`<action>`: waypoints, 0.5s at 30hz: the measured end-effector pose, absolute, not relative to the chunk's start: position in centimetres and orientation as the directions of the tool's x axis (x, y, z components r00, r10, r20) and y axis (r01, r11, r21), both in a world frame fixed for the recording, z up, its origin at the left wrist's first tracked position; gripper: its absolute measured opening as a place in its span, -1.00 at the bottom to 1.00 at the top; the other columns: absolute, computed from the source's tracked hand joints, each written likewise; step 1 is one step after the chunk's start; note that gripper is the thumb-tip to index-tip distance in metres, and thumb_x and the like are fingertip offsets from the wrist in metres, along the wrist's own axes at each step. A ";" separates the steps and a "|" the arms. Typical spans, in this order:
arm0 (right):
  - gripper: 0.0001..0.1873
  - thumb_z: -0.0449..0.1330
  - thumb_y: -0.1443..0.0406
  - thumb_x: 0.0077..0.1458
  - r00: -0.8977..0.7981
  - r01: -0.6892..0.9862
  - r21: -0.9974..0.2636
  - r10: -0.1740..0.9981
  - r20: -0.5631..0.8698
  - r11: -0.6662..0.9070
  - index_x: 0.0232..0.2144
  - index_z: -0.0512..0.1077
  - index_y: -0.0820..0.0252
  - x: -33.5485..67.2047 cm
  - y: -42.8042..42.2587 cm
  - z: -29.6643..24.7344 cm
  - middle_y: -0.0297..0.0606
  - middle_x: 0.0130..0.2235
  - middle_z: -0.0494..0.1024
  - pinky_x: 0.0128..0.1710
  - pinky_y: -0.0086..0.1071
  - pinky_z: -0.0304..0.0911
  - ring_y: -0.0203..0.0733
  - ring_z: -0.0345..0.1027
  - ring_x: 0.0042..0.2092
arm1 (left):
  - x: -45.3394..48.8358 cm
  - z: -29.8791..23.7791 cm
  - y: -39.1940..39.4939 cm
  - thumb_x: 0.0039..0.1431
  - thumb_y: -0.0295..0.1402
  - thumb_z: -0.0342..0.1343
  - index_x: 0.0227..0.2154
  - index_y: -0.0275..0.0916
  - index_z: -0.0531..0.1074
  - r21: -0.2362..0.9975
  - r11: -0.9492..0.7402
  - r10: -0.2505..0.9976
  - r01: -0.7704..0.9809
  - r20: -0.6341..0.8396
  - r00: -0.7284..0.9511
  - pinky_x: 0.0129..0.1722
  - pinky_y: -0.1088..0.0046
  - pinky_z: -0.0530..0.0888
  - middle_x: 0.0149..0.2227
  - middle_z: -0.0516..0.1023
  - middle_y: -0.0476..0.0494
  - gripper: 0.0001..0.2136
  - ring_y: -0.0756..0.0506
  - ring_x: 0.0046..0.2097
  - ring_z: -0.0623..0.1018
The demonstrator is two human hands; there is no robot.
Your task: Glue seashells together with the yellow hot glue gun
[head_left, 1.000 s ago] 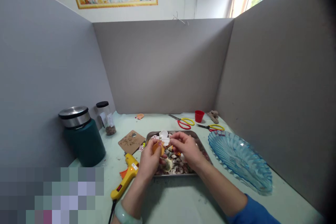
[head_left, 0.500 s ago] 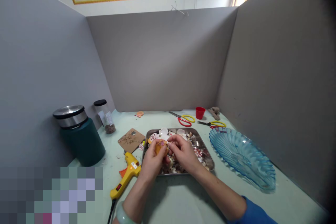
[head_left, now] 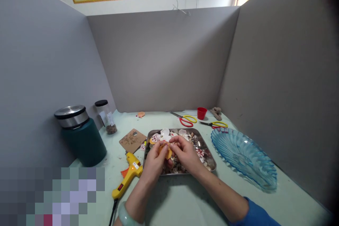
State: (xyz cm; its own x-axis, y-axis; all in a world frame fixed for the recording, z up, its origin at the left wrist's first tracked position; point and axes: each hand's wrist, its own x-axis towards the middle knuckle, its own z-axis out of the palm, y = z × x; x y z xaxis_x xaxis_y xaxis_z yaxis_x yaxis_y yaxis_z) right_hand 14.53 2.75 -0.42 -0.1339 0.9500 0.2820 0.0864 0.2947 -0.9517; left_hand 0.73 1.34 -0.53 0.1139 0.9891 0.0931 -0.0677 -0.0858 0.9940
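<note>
Both my hands meet over a metal tray [head_left: 210, 159] filled with several seashells. My left hand [head_left: 153, 162] has its fingers curled round an orange shell [head_left: 167, 153]. My right hand [head_left: 185, 153] pinches the same orange shell from the right with fingertips pressed together. The shells under my hands are partly hidden. A pale green bangle sits on my left wrist.
A yellow glue gun [head_left: 127, 180] lies left of the tray, a brown card [head_left: 132, 140] behind it. A dark green canister [head_left: 79, 136] and a small jar [head_left: 106, 116] stand at the left. A blue glass dish [head_left: 243, 157], two scissors [head_left: 186, 120] and a red cup [head_left: 201, 112] are to the right and back.
My hands drew closer together over the tray and the orange shell turned slightly between my fingers. The view shifted a little.
</note>
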 end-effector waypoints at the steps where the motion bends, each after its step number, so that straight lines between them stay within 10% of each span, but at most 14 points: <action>1: -0.83 0.17 0.18 0.13 -0.141 0.084 -0.952 0.949 0.281 0.294 -0.30 0.39 0.15 14.5 2.8 -0.5 -0.48 -0.56 0.35 -0.50 -0.45 0.10 -0.30 0.23 -0.52 | 0.7 -0.6 1.4 0.09 0.02 0.14 -0.22 -0.24 0.36 0.993 -0.075 0.990 -0.086 0.084 0.114 -0.57 0.53 0.38 -0.59 0.44 0.04 -0.59 -0.01 -0.59 0.44; 15: -0.76 0.11 0.15 0.18 -0.155 0.191 -0.935 0.950 0.272 0.298 -0.46 0.31 0.13 14.6 3.0 -0.8 -0.45 -0.58 0.38 -0.51 -0.44 0.08 -0.31 0.19 -0.54 | 0.7 -0.7 1.8 -0.02 0.05 0.21 -0.31 -0.23 0.34 0.971 0.014 0.998 -0.237 -0.001 0.057 -0.61 0.51 0.40 -0.58 0.49 0.00 -0.56 -0.01 -0.61 0.44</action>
State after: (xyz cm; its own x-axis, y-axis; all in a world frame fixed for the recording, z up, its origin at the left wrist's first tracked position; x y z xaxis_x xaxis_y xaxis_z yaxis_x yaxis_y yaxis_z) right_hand 14.56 3.03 -0.84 -0.1545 0.9499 0.2715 0.1907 0.2983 -0.9352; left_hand 0.71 1.82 -0.66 0.0572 0.9984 -0.0007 -0.2366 0.0143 0.9715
